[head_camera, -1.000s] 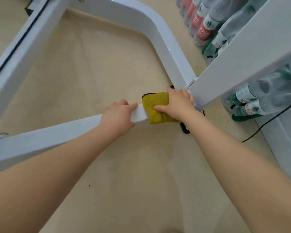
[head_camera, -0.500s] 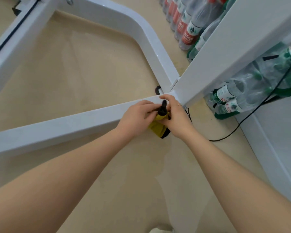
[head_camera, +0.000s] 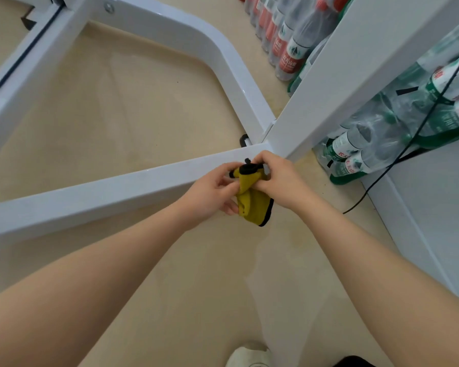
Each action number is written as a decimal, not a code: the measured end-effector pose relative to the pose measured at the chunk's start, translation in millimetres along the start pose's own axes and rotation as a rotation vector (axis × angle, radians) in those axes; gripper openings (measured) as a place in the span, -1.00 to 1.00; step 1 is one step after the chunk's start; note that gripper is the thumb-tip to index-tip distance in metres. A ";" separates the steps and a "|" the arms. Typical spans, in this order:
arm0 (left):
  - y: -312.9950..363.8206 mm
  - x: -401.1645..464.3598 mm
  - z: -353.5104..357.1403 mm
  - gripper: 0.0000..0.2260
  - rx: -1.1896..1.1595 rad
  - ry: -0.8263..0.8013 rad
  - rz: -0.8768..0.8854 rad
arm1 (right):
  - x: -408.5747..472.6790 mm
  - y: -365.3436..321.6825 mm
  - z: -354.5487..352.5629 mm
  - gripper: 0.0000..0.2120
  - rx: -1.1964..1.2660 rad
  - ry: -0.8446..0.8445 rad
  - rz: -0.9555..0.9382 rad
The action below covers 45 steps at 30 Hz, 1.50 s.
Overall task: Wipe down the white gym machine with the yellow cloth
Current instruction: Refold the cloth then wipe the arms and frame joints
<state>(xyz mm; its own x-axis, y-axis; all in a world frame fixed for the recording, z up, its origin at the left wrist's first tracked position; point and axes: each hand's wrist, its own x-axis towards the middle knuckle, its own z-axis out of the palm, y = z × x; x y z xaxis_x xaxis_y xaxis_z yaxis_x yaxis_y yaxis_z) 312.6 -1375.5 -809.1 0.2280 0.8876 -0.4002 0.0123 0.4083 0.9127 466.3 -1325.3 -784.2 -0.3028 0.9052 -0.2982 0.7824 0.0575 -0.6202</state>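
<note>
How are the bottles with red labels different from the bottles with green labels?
The red-label bottles stand upright on the floor in a row, while the green-label bottles lie tipped on their sides. The red-label bottles sit farther away, beyond the white gym machine; the green-label bottles sit nearer, to its right, with a black cable running across them. Both kinds are clear plastic bottles.

Yellow cloth [head_camera: 251, 201], black-edged, bunched and folded, hanging just off the near side of the white gym machine [head_camera: 112, 193] frame bar. Bars are glossy white and low over the floor, joining at 1 o'clock from the cloth.
</note>
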 end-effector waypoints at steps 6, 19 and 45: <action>-8.6 8.8 -13.7 -0.84 -0.021 0.173 -0.302 | -4.1 -7.7 -4.3 -0.76 0.242 0.032 0.111; -6.5 8.1 -71.3 -0.34 1.329 0.197 -0.148 | 69.0 -22.9 36.1 -0.25 -0.489 -0.067 -0.224; -15.9 11.2 -86.7 -0.42 1.382 0.217 -0.066 | 96.1 31.9 33.6 -0.46 -1.005 -0.119 -0.312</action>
<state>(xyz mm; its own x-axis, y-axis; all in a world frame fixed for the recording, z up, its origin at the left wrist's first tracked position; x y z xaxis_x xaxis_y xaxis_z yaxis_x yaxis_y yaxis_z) 230.6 -1353.6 -835.2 0.0379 0.9418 -0.3339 0.9828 0.0253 0.1828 443.9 -1250.7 -857.0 -0.5769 0.7464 -0.3317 0.7350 0.6516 0.1878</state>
